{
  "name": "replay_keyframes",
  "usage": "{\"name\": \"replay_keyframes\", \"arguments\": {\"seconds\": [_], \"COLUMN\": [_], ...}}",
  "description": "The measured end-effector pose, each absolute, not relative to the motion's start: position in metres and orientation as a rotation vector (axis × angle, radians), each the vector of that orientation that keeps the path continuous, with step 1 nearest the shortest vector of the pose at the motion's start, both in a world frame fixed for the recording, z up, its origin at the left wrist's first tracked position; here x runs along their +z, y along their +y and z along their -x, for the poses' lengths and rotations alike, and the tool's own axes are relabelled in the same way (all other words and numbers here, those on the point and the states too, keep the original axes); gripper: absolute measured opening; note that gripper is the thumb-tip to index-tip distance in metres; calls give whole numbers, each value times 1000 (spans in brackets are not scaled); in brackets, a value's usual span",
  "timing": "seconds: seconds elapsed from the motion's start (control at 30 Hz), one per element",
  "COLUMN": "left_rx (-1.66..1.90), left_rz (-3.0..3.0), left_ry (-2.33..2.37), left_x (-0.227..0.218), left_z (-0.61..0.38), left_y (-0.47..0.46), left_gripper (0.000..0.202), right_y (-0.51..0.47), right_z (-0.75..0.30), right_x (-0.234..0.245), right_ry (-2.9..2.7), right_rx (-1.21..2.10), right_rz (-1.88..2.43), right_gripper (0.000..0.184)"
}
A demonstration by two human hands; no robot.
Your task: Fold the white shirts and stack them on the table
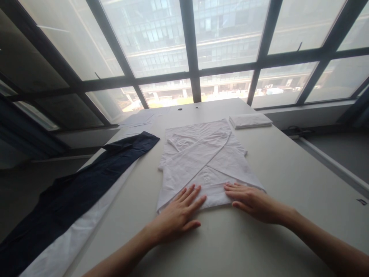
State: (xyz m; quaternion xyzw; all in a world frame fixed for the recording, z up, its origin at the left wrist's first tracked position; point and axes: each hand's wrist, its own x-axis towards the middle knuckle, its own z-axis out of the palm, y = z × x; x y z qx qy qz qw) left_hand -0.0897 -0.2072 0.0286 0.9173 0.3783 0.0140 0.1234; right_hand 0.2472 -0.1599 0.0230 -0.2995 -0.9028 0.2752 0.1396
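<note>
A white shirt (196, 161) lies flat on the white table (288, 181), its sleeves folded across each other over the body. Along its near edge is a folded band of cloth, with small buttons showing just above it. My left hand (181, 211) rests palm down on the near left corner, fingers spread and the thumb on the tabletop. On the near right part, my right hand (250, 200) lies flat with its fingers stretched out over the cloth. Neither hand grips anything. What lies under the palms is hidden.
A dark navy garment (86, 184) drapes over the table's left side, with white cloth (86, 231) beneath it. Thin white sheets (138, 119) lie at the far left. A folded white cloth (250, 120) sits at the far right. Framed windows (227, 34) rise beyond the table.
</note>
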Motion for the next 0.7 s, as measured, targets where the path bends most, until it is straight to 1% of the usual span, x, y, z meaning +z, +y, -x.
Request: {"name": "replay_keyframes", "arguments": {"seconds": [0.13,0.23,0.4,0.6,0.7], "left_rx": [129,254,458,407,439], "left_rz": [-2711,-2721,-2706,-2693,-2674], "left_ry": [1118,1181,1221,1091,1097], "left_x": [35,42,42,38,36], "left_z": [89,93,101,97,97], "left_y": [-208,-207,-201,-200,-200], "left_gripper": [69,61,48,34,34], "right_y": [-157,-158,-161,-161,-161], "right_z": [-252,-252,-246,-244,-245], "right_x": [20,21,24,19,18], "right_ry": [-2484,-2392,-2388,-2477,-2485], "right_rx": [727,681,631,626,598], "right_rz": [834,824,766,773,767], "right_gripper": [42,42,28,20,21]}}
